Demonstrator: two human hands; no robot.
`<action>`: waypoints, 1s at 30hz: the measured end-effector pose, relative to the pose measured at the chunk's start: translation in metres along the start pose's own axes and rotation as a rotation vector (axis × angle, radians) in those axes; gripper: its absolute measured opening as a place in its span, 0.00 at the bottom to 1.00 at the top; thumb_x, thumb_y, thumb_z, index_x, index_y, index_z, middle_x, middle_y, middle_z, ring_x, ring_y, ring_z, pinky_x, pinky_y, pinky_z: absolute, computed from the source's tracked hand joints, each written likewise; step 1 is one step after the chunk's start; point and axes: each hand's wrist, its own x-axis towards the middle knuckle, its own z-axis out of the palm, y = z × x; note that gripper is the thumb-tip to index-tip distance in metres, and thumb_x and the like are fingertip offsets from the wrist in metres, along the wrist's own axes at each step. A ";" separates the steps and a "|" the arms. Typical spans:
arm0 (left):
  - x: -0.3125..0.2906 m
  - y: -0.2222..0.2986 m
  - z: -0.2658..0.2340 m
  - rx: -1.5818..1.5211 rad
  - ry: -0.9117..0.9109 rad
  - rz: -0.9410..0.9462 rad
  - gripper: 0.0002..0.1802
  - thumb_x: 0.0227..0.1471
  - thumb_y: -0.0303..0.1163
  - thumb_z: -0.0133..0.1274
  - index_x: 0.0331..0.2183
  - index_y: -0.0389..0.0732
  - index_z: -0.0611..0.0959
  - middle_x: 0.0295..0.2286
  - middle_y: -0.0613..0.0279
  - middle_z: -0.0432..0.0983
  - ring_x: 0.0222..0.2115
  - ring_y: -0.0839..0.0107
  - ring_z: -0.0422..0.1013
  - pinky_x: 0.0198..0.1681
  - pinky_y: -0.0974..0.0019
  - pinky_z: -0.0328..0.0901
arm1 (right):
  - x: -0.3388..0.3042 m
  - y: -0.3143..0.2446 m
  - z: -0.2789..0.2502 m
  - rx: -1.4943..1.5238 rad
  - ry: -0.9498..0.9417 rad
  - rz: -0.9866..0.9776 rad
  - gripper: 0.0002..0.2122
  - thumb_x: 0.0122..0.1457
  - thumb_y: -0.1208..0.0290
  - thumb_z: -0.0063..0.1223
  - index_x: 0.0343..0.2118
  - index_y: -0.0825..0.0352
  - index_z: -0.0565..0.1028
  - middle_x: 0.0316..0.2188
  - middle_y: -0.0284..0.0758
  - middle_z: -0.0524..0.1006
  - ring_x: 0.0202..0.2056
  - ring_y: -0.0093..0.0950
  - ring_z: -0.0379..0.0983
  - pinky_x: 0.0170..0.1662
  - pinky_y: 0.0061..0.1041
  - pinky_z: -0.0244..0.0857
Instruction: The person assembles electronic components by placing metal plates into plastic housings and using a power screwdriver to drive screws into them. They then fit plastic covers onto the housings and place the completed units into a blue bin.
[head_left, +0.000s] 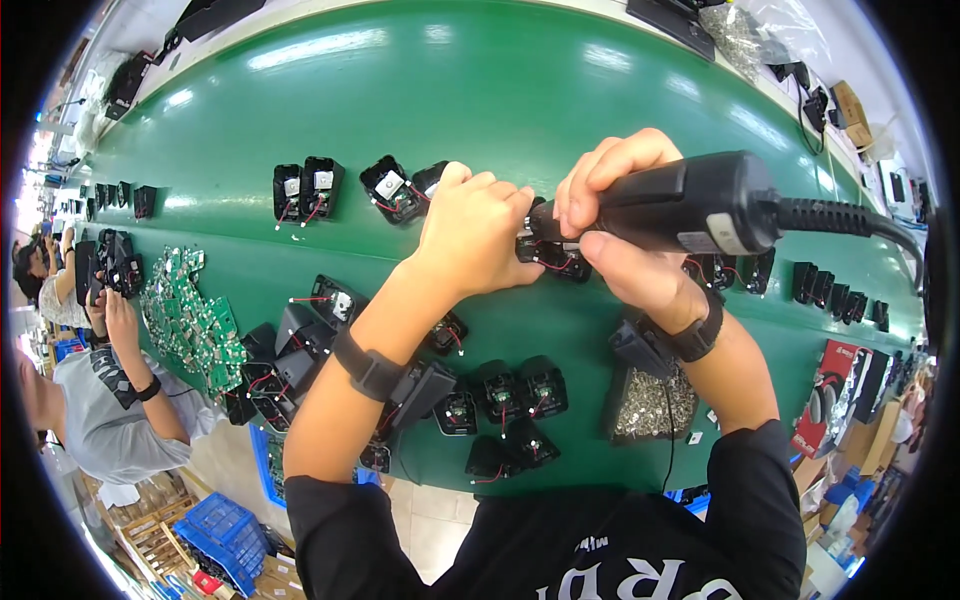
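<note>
Where things could slip: a register of hazards

While our right hand (645, 272) wraps a black power tool (690, 200), fingers closed about its front and thumb below, our left hand (475, 230) curls beside the tool's nose (546, 222).

Item, black casing (576, 269): on the green table (480, 110), just below the nose, partly covered. Left fingers bent, tips hidden; we cannot tell whether they grip a casing or merely press on one. Should that hold be loose, the work could twist.

Item, tool tip: hidden from us. With our left fingers so near, a slip off centre could catch skin.

Item, red wires (555, 266): thin, loose, beside the casing; a careless thumb could pinch one or tug it from its joint.

Item, thick cord (850, 215): runs off rightward; a taut pull could drag the tool askew.

Item, neighbouring casings (393, 190): just beyond our left hand; a stray knuckle could nudge them and snag their leads.

Item, small metal parts (655, 408): heaped near our right forearm; a brushing wristband (700, 335) could scatter some.
</note>
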 end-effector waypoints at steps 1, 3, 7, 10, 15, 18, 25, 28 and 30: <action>0.000 0.000 -0.001 0.001 -0.044 -0.017 0.25 0.22 0.46 0.69 0.27 0.44 0.81 0.21 0.66 0.75 0.26 0.67 0.71 0.36 0.61 0.57 | 0.001 0.001 -0.003 -0.001 0.002 0.000 0.17 0.47 0.80 0.56 0.39 0.66 0.63 0.29 0.35 0.70 0.30 0.26 0.67 0.40 0.29 0.65; 0.001 -0.001 0.000 0.001 -0.089 -0.033 0.30 0.22 0.47 0.69 0.31 0.40 0.83 0.22 0.62 0.77 0.26 0.66 0.73 0.38 0.60 0.59 | 0.001 0.005 -0.007 -0.101 -0.116 -0.038 0.17 0.47 0.82 0.54 0.39 0.66 0.63 0.29 0.35 0.70 0.30 0.25 0.68 0.38 0.28 0.66; -0.001 -0.003 -0.001 0.026 -0.114 -0.060 0.26 0.22 0.47 0.68 0.27 0.42 0.81 0.22 0.62 0.77 0.24 0.65 0.73 0.37 0.61 0.58 | 0.000 0.006 -0.002 -0.066 -0.148 0.011 0.14 0.46 0.83 0.52 0.37 0.66 0.64 0.28 0.35 0.71 0.31 0.25 0.69 0.38 0.27 0.66; -0.002 -0.001 -0.005 0.024 -0.087 -0.041 0.25 0.24 0.48 0.68 0.27 0.45 0.81 0.22 0.61 0.77 0.25 0.64 0.73 0.36 0.60 0.58 | -0.004 0.006 0.001 -0.112 -0.133 -0.045 0.14 0.48 0.83 0.54 0.37 0.66 0.65 0.29 0.35 0.71 0.32 0.24 0.69 0.39 0.25 0.66; -0.010 0.008 -0.013 -0.024 0.017 0.024 0.19 0.23 0.45 0.68 0.23 0.49 0.81 0.20 0.65 0.76 0.25 0.65 0.73 0.33 0.58 0.59 | -0.016 0.044 -0.012 -0.427 -0.097 0.028 0.19 0.47 0.77 0.55 0.44 0.65 0.66 0.33 0.31 0.72 0.41 0.22 0.70 0.47 0.28 0.65; 0.007 0.030 -0.022 -0.045 -0.012 0.115 0.21 0.25 0.41 0.67 0.27 0.45 0.81 0.26 0.60 0.77 0.27 0.61 0.73 0.33 0.63 0.60 | -0.005 0.050 0.018 -0.274 0.138 -0.350 0.14 0.40 0.72 0.60 0.33 0.69 0.75 0.25 0.38 0.73 0.24 0.26 0.70 0.31 0.26 0.68; -0.017 -0.021 0.020 -0.385 0.215 0.088 0.11 0.47 0.38 0.51 0.28 0.43 0.83 0.22 0.57 0.73 0.25 0.59 0.69 0.28 0.57 0.63 | -0.010 0.035 0.042 -0.433 -0.134 -0.373 0.17 0.35 0.72 0.62 0.32 0.68 0.74 0.24 0.44 0.75 0.28 0.46 0.74 0.31 0.37 0.68; -0.011 -0.023 0.028 -0.596 0.156 0.080 0.13 0.41 0.39 0.55 0.30 0.43 0.83 0.25 0.57 0.74 0.27 0.60 0.70 0.30 0.58 0.63 | -0.015 0.044 0.034 -0.493 -0.118 -0.443 0.17 0.34 0.72 0.61 0.32 0.66 0.73 0.25 0.41 0.75 0.27 0.43 0.74 0.31 0.35 0.69; -0.014 -0.021 0.025 -0.704 0.124 0.023 0.16 0.37 0.39 0.59 0.31 0.43 0.82 0.27 0.57 0.75 0.29 0.60 0.71 0.32 0.59 0.63 | -0.021 0.040 0.042 -0.496 -0.094 -0.374 0.15 0.36 0.71 0.61 0.30 0.64 0.72 0.26 0.38 0.76 0.27 0.39 0.75 0.30 0.33 0.69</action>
